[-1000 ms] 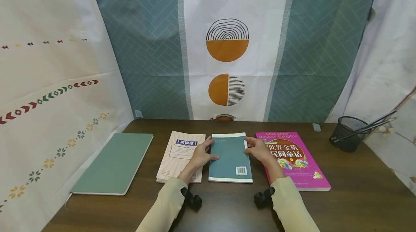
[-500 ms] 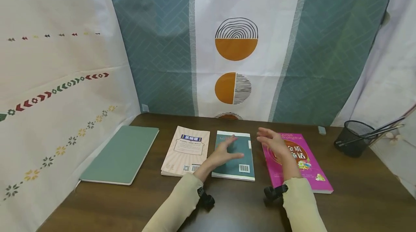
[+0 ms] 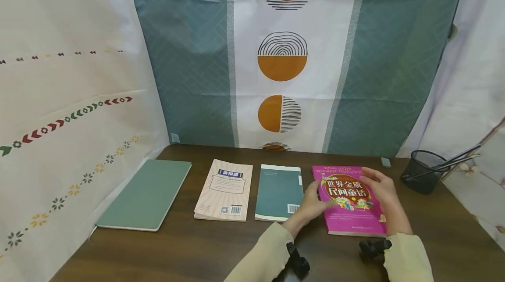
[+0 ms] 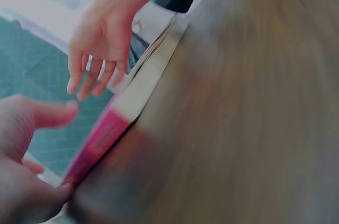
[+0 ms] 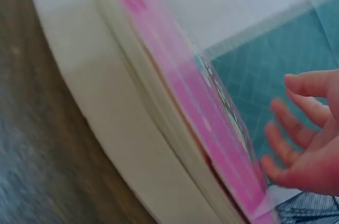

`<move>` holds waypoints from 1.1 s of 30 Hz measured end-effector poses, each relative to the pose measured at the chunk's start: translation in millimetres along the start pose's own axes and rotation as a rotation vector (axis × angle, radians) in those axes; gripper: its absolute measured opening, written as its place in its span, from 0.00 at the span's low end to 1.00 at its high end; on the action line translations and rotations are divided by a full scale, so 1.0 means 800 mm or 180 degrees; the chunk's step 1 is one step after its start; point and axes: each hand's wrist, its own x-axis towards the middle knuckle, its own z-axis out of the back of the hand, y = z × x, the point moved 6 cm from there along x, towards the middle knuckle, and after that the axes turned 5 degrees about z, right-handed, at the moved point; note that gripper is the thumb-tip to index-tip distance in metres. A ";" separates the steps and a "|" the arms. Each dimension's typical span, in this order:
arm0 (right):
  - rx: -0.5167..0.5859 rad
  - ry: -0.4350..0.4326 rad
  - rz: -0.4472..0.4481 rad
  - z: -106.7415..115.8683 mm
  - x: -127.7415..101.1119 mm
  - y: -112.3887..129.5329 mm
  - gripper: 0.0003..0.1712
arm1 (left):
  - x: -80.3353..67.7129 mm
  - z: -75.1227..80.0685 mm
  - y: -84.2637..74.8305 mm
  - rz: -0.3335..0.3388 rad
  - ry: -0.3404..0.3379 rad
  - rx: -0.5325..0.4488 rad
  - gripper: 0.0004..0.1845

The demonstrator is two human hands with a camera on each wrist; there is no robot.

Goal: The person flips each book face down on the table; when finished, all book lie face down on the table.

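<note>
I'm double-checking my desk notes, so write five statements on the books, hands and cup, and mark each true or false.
1. The beige book lies between the green book and the teal book. True.
2. The left hand and the right hand are on opposite sides of the pink book. True.
3. The cup is empty. False: the cup has thin sticks poking out.
4. The teal book lies on top of the pink book. False: they lie side by side.
5. The pink book's cover shows lettering. True.
</note>
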 end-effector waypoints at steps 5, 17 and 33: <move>-0.0138 0.0049 -0.0188 0.005 0.011 -0.023 0.39 | 0.003 -0.007 0.001 -0.0115 -0.0182 0.0008 0.42; -0.0421 0.0428 -0.0268 0.009 0.004 -0.030 0.47 | 0.003 -0.011 0.012 0.0197 -0.0104 -0.0229 0.51; -0.0098 0.0231 -0.0404 0.008 0.003 -0.046 0.50 | 0.011 -0.008 0.020 0.0161 -0.0155 -0.1588 0.56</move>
